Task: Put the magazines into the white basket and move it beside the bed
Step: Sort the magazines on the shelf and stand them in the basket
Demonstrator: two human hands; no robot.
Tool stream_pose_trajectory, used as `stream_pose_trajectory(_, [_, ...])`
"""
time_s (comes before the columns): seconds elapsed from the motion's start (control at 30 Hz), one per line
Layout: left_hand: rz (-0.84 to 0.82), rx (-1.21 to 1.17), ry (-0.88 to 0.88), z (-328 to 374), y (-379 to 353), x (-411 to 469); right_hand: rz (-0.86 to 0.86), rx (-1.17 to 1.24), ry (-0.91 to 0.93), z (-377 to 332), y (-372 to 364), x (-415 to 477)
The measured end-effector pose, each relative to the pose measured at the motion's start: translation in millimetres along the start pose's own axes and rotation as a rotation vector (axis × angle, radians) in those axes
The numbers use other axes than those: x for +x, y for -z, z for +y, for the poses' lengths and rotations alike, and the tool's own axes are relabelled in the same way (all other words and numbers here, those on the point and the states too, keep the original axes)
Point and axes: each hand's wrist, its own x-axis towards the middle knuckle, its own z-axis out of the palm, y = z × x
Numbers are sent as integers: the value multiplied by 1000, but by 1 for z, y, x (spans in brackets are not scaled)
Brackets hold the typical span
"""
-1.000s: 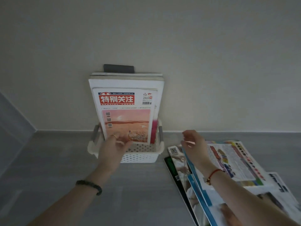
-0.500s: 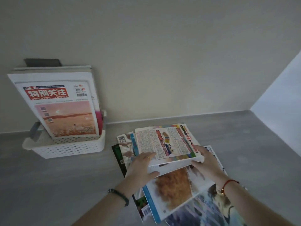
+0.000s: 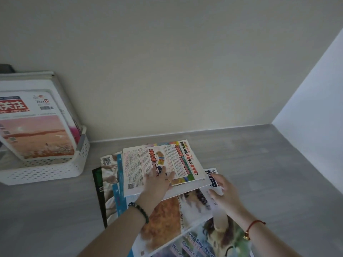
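Note:
The white perforated basket (image 3: 48, 173) stands on the grey floor at the left, against the wall. Several magazines lean upright in it; the front one (image 3: 37, 134) has a red title and a pink sunset cover. A loose fanned pile of magazines (image 3: 167, 216) lies on the floor in the middle. Its top magazine (image 3: 167, 156) shows dense text with a colourful border. My left hand (image 3: 157, 184) lies flat on that magazine's near edge with fingers spread. My right hand (image 3: 224, 191) is at the pile's right side, fingers apart, by the top magazine's near right corner.
A cream wall runs behind the basket and pile. A white panel (image 3: 315, 108) closes the right side at an angle. Grey floor (image 3: 259, 164) lies between the pile and the panel. A dark object (image 3: 5, 68) pokes up behind the basket's magazines.
My left hand left the basket's front magazine and came down onto the pile's top magazine. The view swung right, leaving the basket at the left edge. My right hand stayed at the pile's right side.

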Motion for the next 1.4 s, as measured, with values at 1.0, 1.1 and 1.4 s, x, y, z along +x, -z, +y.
stream_pose_trajectory(1.0, [845, -1365, 411, -226, 52, -197, -71, 381, 282, -257, -116, -2])
stream_pose_trajectory(1.1, [957, -1404, 447, -274, 58, -208, 10, 313, 381, -305, -145, 3])
stream_pose_trajectory(1.4, [1159, -1477, 546, -388, 79, -186, 171, 388, 338, -389, -230, 46])
